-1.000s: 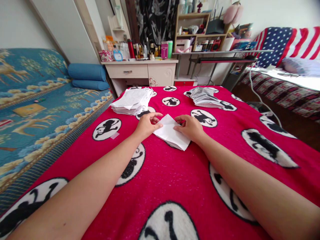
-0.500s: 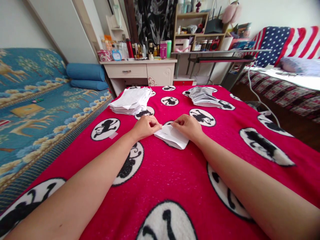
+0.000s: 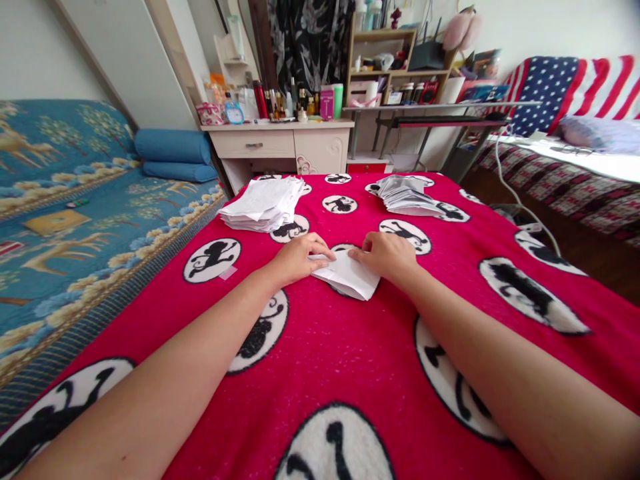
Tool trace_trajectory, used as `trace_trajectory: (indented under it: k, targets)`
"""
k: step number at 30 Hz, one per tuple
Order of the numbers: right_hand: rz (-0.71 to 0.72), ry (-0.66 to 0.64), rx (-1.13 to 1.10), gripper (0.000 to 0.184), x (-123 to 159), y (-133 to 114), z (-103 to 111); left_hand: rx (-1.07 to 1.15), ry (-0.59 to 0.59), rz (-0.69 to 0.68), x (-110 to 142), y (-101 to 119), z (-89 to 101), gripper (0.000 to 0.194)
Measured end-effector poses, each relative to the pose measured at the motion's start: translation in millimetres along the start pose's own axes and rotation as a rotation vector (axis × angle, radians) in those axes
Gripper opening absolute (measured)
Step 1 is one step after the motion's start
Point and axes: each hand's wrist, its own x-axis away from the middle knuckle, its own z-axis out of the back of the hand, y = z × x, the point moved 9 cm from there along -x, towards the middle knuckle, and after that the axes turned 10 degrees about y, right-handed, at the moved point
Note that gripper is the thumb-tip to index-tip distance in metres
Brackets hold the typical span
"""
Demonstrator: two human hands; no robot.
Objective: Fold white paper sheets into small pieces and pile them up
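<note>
A folded sheet of white paper (image 3: pixel 353 278) lies on the red cloth in front of me, its near edge a little raised. My left hand (image 3: pixel 300 257) grips the paper's left end, thumb and fingers closed about the edge. At the upper right side, my right hand (image 3: pixel 387 255) holds the same sheet between thumb and curled fingers. Part of the paper's far edge is hidden by the fingers. Beyond my left hand sits a stack of white sheets (image 3: pixel 265 201). A pile of folded papers (image 3: pixel 407 195) rests farther off to the right.
The red cloth (image 3: pixel 350 360) with black-and-white ovals covers the surface. A small pale scrap (image 3: pixel 228 273) lies left of my hands. To the left stands a blue patterned sofa (image 3: pixel 110 220). A cream dresser (image 3: pixel 280 143) and a grey desk (image 3: pixel 430 121) stand behind.
Both hands have shifted slightly on the paper: the left fingers now reach over its left end, and the right hand has moved a little to the right. The stacks are unchanged.
</note>
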Motion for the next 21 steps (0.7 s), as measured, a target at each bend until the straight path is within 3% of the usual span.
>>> trace_trajectory:
  k: [5, 7, 10, 14, 21]
  targets:
    - [0.076, -0.226, -0.343, 0.021, -5.6, 1.3, -13.0, -0.032, -0.059, 0.047, -0.4, 1.7, 5.8, 0.018]
    - [0.083, -0.122, -0.462, 0.020, -8.9, 1.0, -8.2, -0.099, -0.077, 0.006, -1.4, 8.0, 8.4, 0.015]
    - [0.123, 0.099, -0.460, 0.020, -6.7, -3.9, 1.7, -0.189, -0.071, -0.136, -3.0, 25.8, 9.3, 0.004]
    - [0.194, 0.168, -0.405, 0.022, 2.0, -19.1, 8.8, -0.103, -0.114, -0.266, 0.2, 43.6, -1.3, 0.013]
    - [0.216, -0.122, -0.314, 0.042, 6.2, -31.2, 3.4, -0.023, -0.077, -0.250, 2.5, 39.0, -3.5, 0.016]
